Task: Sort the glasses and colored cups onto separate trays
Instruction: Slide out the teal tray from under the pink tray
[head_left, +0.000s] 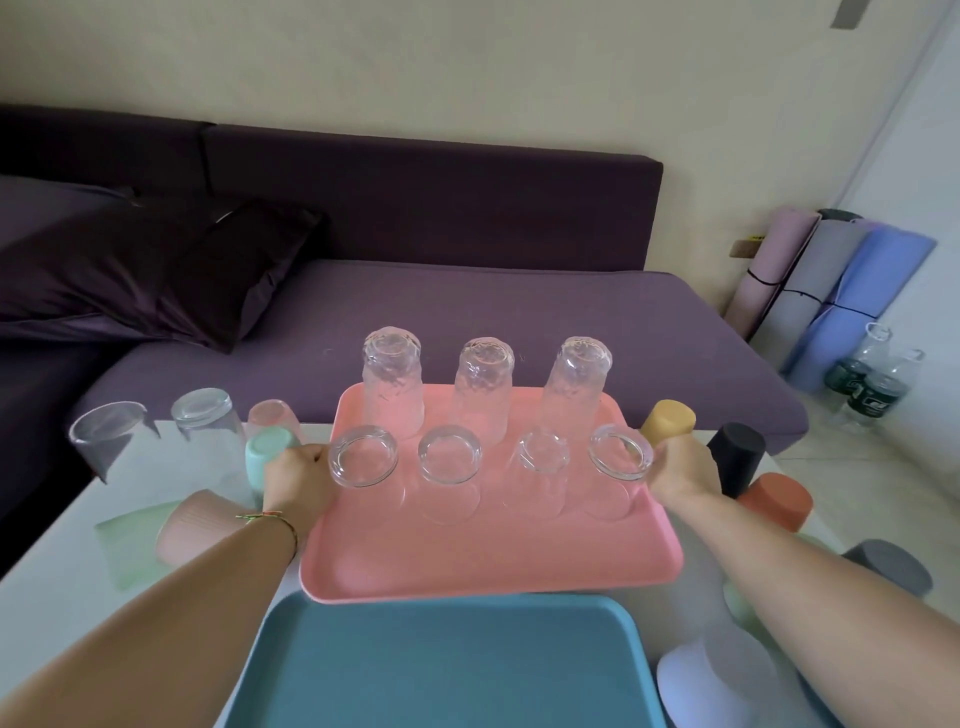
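Far left on the worktop (57, 597), two clear glasses (205, 418) aren't sorted yet, and a mint cup (267, 457) plus a couple of pink ones crowd right up against the left hand (298, 478). That hand's fingers are curled around the left rim of the pink tray (467, 561). The right hand (685, 470) looks clamped on the opposite rim the same way, though a glass partly blocks its fingers. Makes sense to me: seven upturned glasses (449, 457) stand on it, three tall behind and four short in front, so a grip on both sides keeps it level. Can't tell if it's lifted or just sliding. Room's tight though. The yellow cup (667, 421) and black cup (735, 457) sit just beside the right hand, and the tray's near edge overlaps the teal tray (441, 670), presumably meant for the cups. I'd move it slowly, those tall ones look tippy.
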